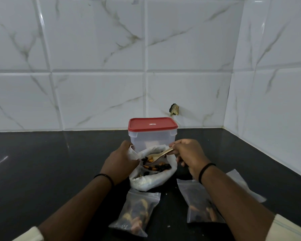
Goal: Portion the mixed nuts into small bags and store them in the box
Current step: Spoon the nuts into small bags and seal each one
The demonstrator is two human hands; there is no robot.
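Right hand: closed on the handle of a pale wooden spoon, whose long axis runs from the fingers leftward and slightly down, bowl end loaded with mixed nuts over the mouth of the large white bag. Left hand: pinching the rim of a small clear bag at the left edge of the white bag, holding it up; whether its mouth is open cannot be told. Key relation: the small bag lies just left of the spoon's bowl, so the load likely has only a short leftward carry, and the left hand is the nearer support. Large white bag: sits on the dark tabletop between the hands, top rolled down, more nuts visible inside. Filled bag, left: lies flat nearer the camera, apparently zipped. Filled bag, right: lies flat, partly under the right forearm. Empty bag: behind that forearm, flat. Storage box: clear, red lid on, just behind the white bag against the tiled wall; nothing stored yet as far as shows.
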